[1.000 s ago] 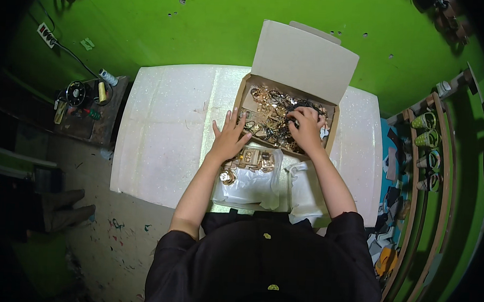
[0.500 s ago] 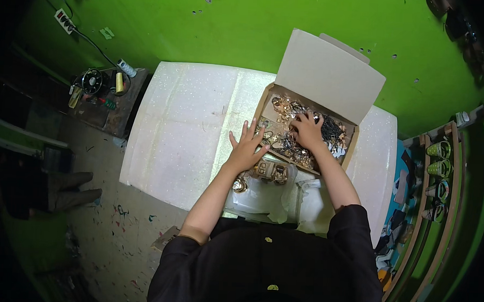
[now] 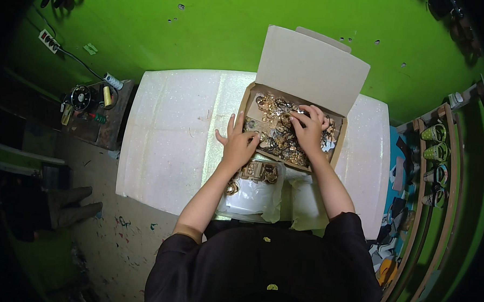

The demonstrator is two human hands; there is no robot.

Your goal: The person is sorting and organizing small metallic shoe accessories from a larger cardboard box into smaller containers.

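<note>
An open cardboard box (image 3: 248, 100) holds a loose heap of small metal fittings (image 3: 279, 107), mostly gold with some dark and silvery ones. My right hand (image 3: 308, 133) reaches into the heap, thumb and forefinger closed together; whatever they pinch is too small to name. At the box's near left corner is my left hand (image 3: 237, 146). Its thumb and forefinger are drawn together over the fittings there, while the other fingers stretch out past the box's left edge. Between my forearms, gold buckle-like pieces (image 3: 260, 172) rest on a clear plastic-covered container (image 3: 251, 197).
The box's raised lid (image 3: 313, 68) leans back near the green wall (image 3: 220, 31). Under everything lies a glittery white table covering (image 3: 167, 142). A small side table (image 3: 89, 128) with tools stands left; a rack (image 3: 452, 160) with green footwear is right. Another person's legs (image 3: 72, 208) show far left.
The whole view has shifted slightly. My left thumb and forefinger, spread apart before, have come together at the box's corner. My right fingers have lifted a little within the heap.
</note>
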